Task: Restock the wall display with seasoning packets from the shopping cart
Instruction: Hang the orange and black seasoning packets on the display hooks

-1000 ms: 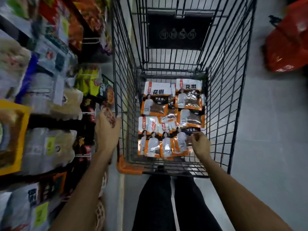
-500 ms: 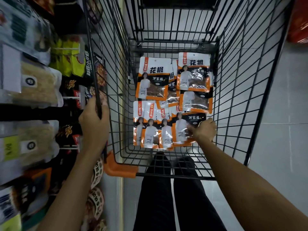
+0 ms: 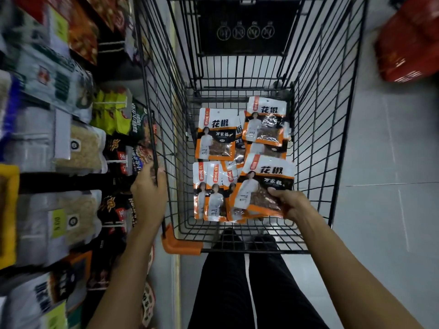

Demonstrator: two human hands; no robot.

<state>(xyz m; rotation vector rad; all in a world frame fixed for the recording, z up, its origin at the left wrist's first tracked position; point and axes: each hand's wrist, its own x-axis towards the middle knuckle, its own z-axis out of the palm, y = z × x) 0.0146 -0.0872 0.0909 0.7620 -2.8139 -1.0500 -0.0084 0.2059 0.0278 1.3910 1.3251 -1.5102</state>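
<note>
The right hand (image 3: 293, 205) pinches a light, floppy packet (image 3: 263, 186) by its lower corner, while the left hand (image 3: 148, 193) clasps the cart (image 3: 154, 148) rim.

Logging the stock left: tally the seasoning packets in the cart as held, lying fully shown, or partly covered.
Held packet, in right hand: 1
Fully shown packets: 2
Partly covered packets: at least 5
Total: at least 8

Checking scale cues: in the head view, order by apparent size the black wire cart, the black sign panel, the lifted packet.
1. Black wire shopping cart
2. Black sign panel
3. Orange-and-white seasoning packet lifted by the right hand, enlarged by nearness.
</note>
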